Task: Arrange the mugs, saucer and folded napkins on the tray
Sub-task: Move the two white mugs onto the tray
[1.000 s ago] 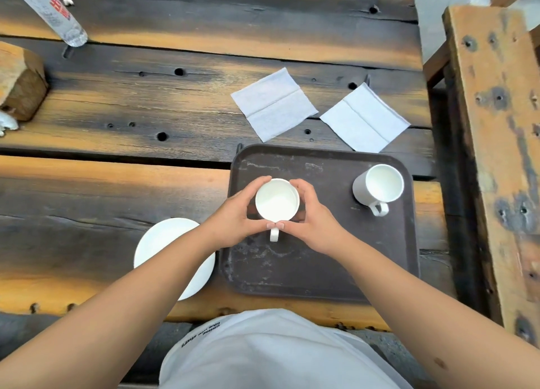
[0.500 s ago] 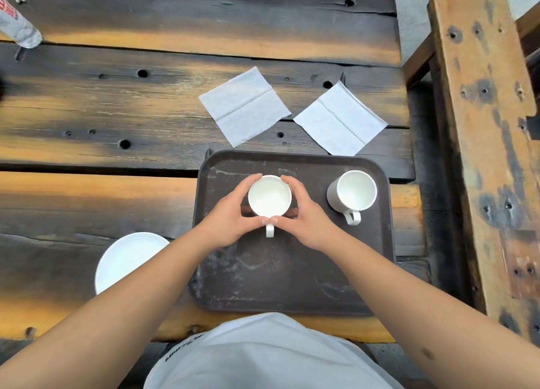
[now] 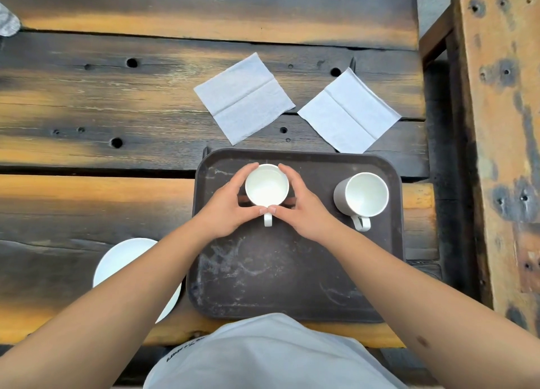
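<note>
A dark brown tray (image 3: 292,271) lies on the wooden table in front of me. A white mug (image 3: 266,185) stands upright at the tray's far left, handle toward me. My left hand (image 3: 226,206) and my right hand (image 3: 306,210) cup it from both sides, thumbs meeting at the handle. A second white mug (image 3: 365,197) stands free at the tray's far right. A white saucer (image 3: 122,260) sits on the table left of the tray, partly hidden by my left forearm. Two folded white napkins (image 3: 244,98) (image 3: 349,111) lie on the table beyond the tray.
A wooden bench or beam (image 3: 502,125) runs along the right side past a gap. The end of a plastic bottle (image 3: 7,23) shows at the far left edge. The near half of the tray holds nothing.
Both hands have carried the held mug a little farther from me on the tray. The camera view has shifted, so the saucer and bottle sit nearer the left edge.
</note>
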The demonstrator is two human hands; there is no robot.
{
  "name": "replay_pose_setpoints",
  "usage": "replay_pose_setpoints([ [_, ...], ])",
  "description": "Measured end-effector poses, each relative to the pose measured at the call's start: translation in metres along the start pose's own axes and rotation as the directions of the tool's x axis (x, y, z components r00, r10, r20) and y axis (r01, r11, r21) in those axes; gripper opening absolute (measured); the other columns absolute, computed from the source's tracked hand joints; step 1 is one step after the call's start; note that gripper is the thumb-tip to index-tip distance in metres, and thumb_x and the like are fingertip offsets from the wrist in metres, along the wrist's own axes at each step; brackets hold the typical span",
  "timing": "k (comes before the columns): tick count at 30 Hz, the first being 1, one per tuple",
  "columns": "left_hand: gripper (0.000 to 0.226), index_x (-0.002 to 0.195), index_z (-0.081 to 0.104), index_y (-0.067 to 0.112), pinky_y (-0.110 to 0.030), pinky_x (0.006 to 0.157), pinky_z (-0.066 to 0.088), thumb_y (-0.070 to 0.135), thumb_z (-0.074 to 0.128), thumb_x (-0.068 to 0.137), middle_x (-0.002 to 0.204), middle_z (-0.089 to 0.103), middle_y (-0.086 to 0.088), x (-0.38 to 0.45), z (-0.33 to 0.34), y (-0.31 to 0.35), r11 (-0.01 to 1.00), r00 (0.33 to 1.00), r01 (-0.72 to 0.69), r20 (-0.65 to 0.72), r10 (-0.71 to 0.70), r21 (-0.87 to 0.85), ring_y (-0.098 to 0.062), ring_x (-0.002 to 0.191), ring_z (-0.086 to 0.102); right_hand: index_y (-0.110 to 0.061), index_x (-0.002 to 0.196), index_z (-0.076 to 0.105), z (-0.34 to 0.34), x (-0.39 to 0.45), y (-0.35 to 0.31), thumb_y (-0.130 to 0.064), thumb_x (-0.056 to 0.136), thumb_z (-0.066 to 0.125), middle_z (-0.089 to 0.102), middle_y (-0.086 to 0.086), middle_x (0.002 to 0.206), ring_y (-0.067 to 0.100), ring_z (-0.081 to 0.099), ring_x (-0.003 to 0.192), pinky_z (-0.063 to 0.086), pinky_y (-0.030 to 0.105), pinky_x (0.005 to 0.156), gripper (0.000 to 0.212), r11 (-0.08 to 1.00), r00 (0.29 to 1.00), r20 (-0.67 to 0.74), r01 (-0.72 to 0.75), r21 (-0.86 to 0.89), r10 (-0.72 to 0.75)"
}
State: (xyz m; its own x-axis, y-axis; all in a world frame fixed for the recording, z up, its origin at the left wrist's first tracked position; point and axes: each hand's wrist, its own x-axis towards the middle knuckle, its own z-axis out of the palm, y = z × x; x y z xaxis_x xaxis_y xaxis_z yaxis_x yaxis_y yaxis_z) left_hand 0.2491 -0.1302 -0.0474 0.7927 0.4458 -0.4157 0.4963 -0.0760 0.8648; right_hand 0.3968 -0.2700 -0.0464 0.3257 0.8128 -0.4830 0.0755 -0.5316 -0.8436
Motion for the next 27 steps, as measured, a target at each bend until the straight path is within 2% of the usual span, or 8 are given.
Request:
replay_pose_setpoints([
  [5, 0.086, 0.141, 0.031, 0.046, -0.022, 0.103, 0.040, 0.046, 0.081, 0.072, 0.142, 0.040, 0.025, 0.002, 0.001, -0.001, 1.000, 1.000, -0.010, 0.010, 0.010, -0.005, 0.001, 0.129, 0.043, -0.055, 0.140, 0.021, -0.003, 0.003, 0.004, -0.039, 0.077, 0.071, 0.036, -0.014, 0.149, 0.019, 0.047, 0.130, 0.041, 0.044, 0.107, 0.082, 0.999, 1.000, 0.001, 0.012, -0.053, -0.012],
  [10, 0.086, 0.142, 0.028, 0.047, -0.034, 0.098, 0.047, 0.027, 0.082, 0.077, 0.145, 0.040, 0.013, 0.003, 0.003, -0.008, 0.996, 0.999, -0.028, 0.019, 0.027, 0.088, -0.006, 0.124, 0.048, -0.052, 0.140, 0.022, -0.005, 0.004, 0.005, -0.034, 0.078, 0.071, 0.040, -0.012, 0.146, 0.016, 0.048, 0.127, 0.042, 0.043, 0.105, 0.081, 0.996, 1.000, 0.013, 0.014, -0.088, -0.013],
  [12, 0.087, 0.140, 0.025, 0.053, -0.031, 0.092, 0.049, 0.021, 0.078, 0.080, 0.141, 0.041, 0.015, 0.003, 0.002, -0.010, 0.992, 1.000, -0.025, 0.012, 0.023, 0.124, -0.002, 0.117, 0.053, -0.051, 0.139, 0.022, -0.004, 0.004, 0.005, -0.032, 0.078, 0.071, 0.040, -0.012, 0.145, 0.016, 0.047, 0.127, 0.041, 0.042, 0.105, 0.081, 0.996, 1.000, 0.012, 0.018, -0.088, -0.017],
  [15, 0.089, 0.141, 0.021, 0.054, -0.020, 0.083, 0.045, 0.015, 0.074, 0.082, 0.133, 0.042, 0.016, 0.005, 0.001, -0.011, 0.979, 1.000, -0.023, 0.005, 0.023, 0.201, 0.011, 0.105, 0.054, -0.051, 0.138, 0.022, -0.003, 0.003, 0.005, -0.030, 0.078, 0.072, 0.041, -0.012, 0.144, 0.016, 0.048, 0.126, 0.042, 0.041, 0.104, 0.081, 0.997, 1.000, 0.002, 0.022, -0.079, -0.021],
  [17, 0.089, 0.141, 0.020, 0.056, -0.017, 0.085, 0.042, 0.022, 0.076, 0.080, 0.135, 0.041, 0.016, 0.005, 0.001, -0.010, 0.983, 1.000, -0.017, 0.024, 0.013, 0.184, 0.006, 0.112, 0.052, -0.051, 0.138, 0.023, -0.003, 0.002, 0.006, -0.030, 0.078, 0.073, 0.041, -0.012, 0.143, 0.016, 0.049, 0.125, 0.044, 0.041, 0.103, 0.081, 0.997, 1.000, -0.006, 0.025, -0.069, -0.026],
  [20, 0.086, 0.140, 0.020, 0.059, -0.021, 0.095, 0.042, 0.035, 0.076, 0.079, 0.143, 0.038, 0.017, 0.003, 0.001, -0.008, 0.992, 0.998, -0.027, 0.051, 0.021, 0.127, -0.004, 0.125, 0.044, -0.051, 0.138, 0.022, -0.003, 0.002, 0.006, -0.033, 0.077, 0.073, 0.040, -0.013, 0.143, 0.017, 0.049, 0.126, 0.044, 0.043, 0.104, 0.082, 0.997, 1.000, -0.006, 0.030, -0.070, -0.031],
  [23, 0.083, 0.139, 0.019, 0.062, -0.027, 0.104, 0.040, 0.033, 0.074, 0.083, 0.149, 0.036, 0.012, 0.000, 0.002, -0.009, 0.996, 0.999, -0.034, 0.044, 0.030, 0.086, -0.008, 0.133, 0.040, -0.052, 0.138, 0.021, -0.003, 0.002, 0.005, -0.038, 0.076, 0.072, 0.040, -0.012, 0.143, 0.017, 0.049, 0.126, 0.043, 0.043, 0.105, 0.082, 0.996, 0.999, 0.004, 0.032, -0.083, -0.032],
  [27, 0.083, 0.136, 0.015, 0.066, -0.008, 0.102, 0.029, 0.031, 0.072, 0.087, 0.153, 0.032, 0.012, -0.002, 0.004, -0.010, 0.998, 0.999, -0.022, 0.048, 0.019, 0.059, -0.002, 0.137, 0.033, -0.051, 0.138, 0.021, -0.003, 0.001, 0.003, -0.045, 0.073, 0.071, 0.043, -0.010, 0.141, 0.017, 0.050, 0.123, 0.044, 0.043, 0.103, 0.082, 0.995, 1.000, 0.002, 0.014, -0.101, -0.014],
])
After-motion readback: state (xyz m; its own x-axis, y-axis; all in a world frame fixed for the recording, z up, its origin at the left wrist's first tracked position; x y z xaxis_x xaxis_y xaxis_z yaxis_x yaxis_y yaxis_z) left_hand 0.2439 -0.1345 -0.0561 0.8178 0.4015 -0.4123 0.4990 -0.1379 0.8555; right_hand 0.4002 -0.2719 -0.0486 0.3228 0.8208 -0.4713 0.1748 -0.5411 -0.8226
